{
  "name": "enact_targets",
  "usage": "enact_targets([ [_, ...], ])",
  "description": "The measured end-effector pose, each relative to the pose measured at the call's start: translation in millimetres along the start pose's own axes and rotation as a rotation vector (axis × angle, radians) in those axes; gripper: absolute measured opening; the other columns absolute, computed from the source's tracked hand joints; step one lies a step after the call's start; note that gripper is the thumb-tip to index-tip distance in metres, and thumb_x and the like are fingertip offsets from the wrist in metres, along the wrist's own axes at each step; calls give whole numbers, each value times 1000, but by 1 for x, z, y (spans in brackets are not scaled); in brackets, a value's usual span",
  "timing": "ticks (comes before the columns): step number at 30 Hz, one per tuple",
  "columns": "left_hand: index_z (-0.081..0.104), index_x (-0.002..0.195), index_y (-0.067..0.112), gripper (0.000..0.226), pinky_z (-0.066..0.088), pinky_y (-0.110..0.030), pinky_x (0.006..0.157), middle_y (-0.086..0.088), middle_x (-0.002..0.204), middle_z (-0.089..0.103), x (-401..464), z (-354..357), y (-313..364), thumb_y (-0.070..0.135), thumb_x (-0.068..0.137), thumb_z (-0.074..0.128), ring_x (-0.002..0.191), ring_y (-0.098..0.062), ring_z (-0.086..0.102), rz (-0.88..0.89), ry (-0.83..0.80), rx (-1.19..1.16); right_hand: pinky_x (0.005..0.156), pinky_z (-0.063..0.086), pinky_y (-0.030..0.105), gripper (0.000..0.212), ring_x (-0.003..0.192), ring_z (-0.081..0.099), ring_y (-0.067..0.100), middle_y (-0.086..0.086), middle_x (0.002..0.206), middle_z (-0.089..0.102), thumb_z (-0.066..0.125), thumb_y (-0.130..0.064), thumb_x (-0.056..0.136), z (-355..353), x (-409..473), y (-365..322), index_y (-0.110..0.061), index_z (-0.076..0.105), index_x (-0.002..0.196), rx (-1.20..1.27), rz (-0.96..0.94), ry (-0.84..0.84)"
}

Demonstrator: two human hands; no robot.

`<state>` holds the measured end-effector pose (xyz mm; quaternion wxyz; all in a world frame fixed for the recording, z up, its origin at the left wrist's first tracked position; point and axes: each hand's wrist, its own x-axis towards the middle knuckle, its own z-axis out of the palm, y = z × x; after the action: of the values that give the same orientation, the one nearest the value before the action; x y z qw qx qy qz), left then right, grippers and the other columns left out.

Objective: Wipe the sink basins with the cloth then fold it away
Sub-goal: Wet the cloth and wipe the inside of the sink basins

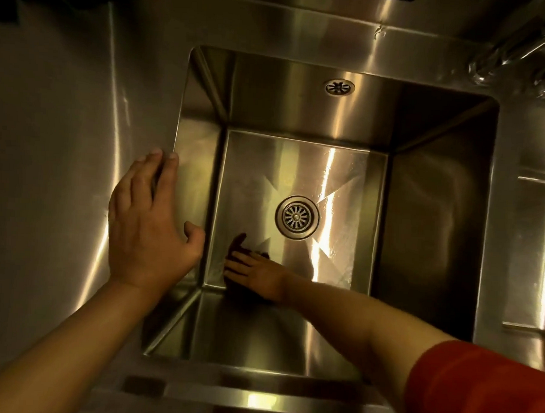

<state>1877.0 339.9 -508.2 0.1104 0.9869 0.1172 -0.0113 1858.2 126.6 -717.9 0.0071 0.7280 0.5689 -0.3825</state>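
Cloth [236, 247]: a dark cloth is seen on the basin floor, in the lower-left corner of that floor, just left of and below the drain; most of it is covered by the right hand, with a dark flap showing above the fingers.
Right hand [256, 272]: laid flat on the cloth with fingers straight and pointing to the left of the frame; the cloth is pressed down, not clutched. The forearm is stretched from the lower right of the frame down into the basin.
Basin [436, 213]: a deep square steel basin fills the middle of the frame; bright streaks of reflected light are seen on its floor and walls.
Drain [297, 217]: a round strainer is set in the centre of the floor, near the cloth but apart from it.
Overflow [340, 87]: a small oval grille is seen high on the far wall.
Left hand [152, 223]: held open at the left rim of the basin, fingers straight, fingertips touching the edge, thumb spread over the opening; nothing is held.
Counter [49, 134]: a steel surface surrounds the basin on the left and top.
Sleeve [481, 390]: a red sleeve is seen on the right upper arm, at the lower right of the frame.
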Motion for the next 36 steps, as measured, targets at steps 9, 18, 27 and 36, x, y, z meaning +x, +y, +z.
enact_targets([
  [9, 27, 161, 18, 96, 35, -55, 116, -9, 163, 27, 1, 2, -1, 36, 73, 62, 149, -34, 28, 5, 8, 16, 126, 11, 52, 62, 158, -3, 31, 4, 172, 3, 42, -17, 107, 0, 3, -6, -23, 17, 163, 63, 36, 37],
  [18, 31, 159, 16, 95, 34, -54, 115, -9, 162, 29, -1, 4, -2, 32, 71, 62, 148, -35, 29, 7, 38, 5, 125, 19, 55, 100, 154, -19, 35, 5, 165, -30, 59, -16, 97, 59, -153, 41, -19, -19, 160, 279, 759, -80],
  [27, 26, 161, 20, 97, 23, -43, 121, -6, 164, 27, 0, 8, -6, 35, 71, 60, 151, -30, 26, 16, 51, 11, 110, 46, 51, 79, 148, 21, 42, 14, 166, 7, 63, -9, 94, -9, -99, 94, -11, 20, 160, 456, 1000, 306],
  [36, 26, 161, 19, 94, 28, -48, 121, -7, 164, 27, 0, 4, -4, 37, 75, 60, 152, -29, 23, 25, 26, -8, 69, 54, 33, 36, 89, 66, 28, 12, 95, 65, 62, -6, 72, -121, -26, 99, -13, 64, 108, 1842, 770, 758],
])
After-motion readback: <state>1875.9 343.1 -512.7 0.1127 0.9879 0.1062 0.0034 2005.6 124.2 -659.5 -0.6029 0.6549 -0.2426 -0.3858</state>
